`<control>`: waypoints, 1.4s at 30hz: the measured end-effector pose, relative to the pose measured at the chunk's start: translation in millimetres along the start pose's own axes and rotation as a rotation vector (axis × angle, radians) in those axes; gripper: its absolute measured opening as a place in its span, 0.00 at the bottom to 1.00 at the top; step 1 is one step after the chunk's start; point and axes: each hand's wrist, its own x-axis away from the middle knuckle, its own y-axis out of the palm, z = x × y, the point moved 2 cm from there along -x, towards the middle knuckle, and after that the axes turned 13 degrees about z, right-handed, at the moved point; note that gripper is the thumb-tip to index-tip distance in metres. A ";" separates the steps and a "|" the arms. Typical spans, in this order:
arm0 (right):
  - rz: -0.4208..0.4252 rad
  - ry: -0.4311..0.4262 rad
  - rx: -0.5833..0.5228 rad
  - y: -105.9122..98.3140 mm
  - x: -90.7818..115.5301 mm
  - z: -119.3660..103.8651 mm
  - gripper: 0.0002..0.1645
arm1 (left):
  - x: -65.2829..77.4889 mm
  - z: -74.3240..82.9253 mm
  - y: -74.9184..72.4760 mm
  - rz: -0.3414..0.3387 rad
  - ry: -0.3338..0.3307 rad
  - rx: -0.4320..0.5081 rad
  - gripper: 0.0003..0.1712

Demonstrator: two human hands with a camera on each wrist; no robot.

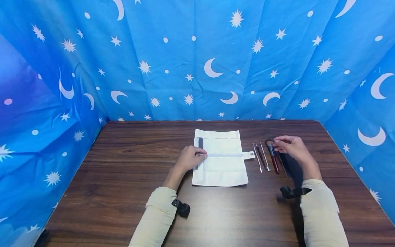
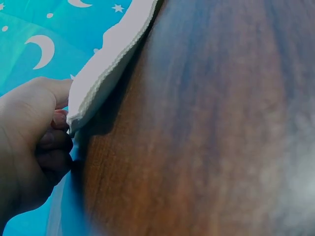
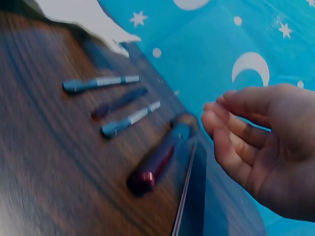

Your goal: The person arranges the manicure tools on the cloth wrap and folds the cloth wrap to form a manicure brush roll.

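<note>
A white cloth tool roll (image 1: 223, 164) lies unfolded on the table, with a dark nail file (image 1: 201, 142) along its left side. My left hand (image 1: 192, 157) pinches the roll's left edge, which is lifted off the table in the left wrist view. My right hand (image 1: 291, 147) hovers at the bristle end of a makeup brush (image 1: 273, 159) with a dark red handle. Its fingers (image 3: 224, 142) are loosely curled with nothing between them. Left of the brush lie two slim silver tools (image 1: 258, 159) with a thin dark brown one (image 1: 263, 157) between them.
A flat dark rectangular thing (image 1: 285, 164) lies just right of the brush, partly under my right forearm. The roll's snap strap (image 1: 249, 155) points toward the tools. Blue cloth with moons and stars (image 1: 213, 68) hangs behind the wooden table (image 1: 129, 164).
</note>
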 end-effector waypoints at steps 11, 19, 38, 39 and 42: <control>0.151 0.107 0.399 -9.1 10.5 12.9 0.23 | -1.7 0.5 1.3 0.000 -0.040 0.003 0.08; 0.139 0.207 0.458 -5.1 17.0 10.3 0.29 | -1.4 1.1 1.6 0.014 -0.037 -0.006 0.07; 0.193 0.325 0.452 9.2 20.0 4.2 0.23 | 0.1 -0.5 2.6 0.022 -0.059 -0.002 0.07; 0.191 0.332 0.449 8.9 20.4 4.2 0.23 | 0.1 -0.5 3.0 0.022 -0.061 -0.004 0.07; 0.194 0.344 0.445 7.6 21.7 4.1 0.25 | -0.4 0.0 3.5 0.025 -0.059 -0.010 0.06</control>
